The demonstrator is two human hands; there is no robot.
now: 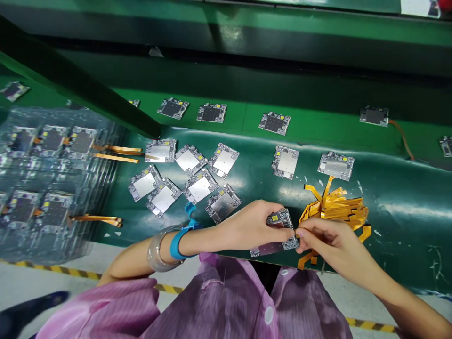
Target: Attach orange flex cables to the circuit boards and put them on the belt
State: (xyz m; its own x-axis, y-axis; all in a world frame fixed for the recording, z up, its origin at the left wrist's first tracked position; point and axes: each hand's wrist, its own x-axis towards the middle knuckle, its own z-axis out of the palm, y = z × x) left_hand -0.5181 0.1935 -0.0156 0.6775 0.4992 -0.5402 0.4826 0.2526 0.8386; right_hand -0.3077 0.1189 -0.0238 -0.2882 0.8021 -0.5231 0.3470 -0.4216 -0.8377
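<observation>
My left hand [252, 226] grips a small circuit board [278, 220] by its left side, held over the near edge of the green mat [395, 226]. A second board [273, 247] shows just beneath it. My right hand [330, 242] pinches at the held board's right edge with thumb and forefinger; an orange flex strip [307, 259] hangs below those fingers. A pile of orange flex cables [339, 207] lies right behind my right hand. I wear a blue wrist strap [176, 240] and a clear bangle on the left wrist.
Several silver-shielded boards [199, 186] lie loose on the mat to the left, two more [335, 165] further back right. A clear plastic tray [45, 179] at far left holds boards with orange cables. More boards [274, 122] sit on the green belt behind.
</observation>
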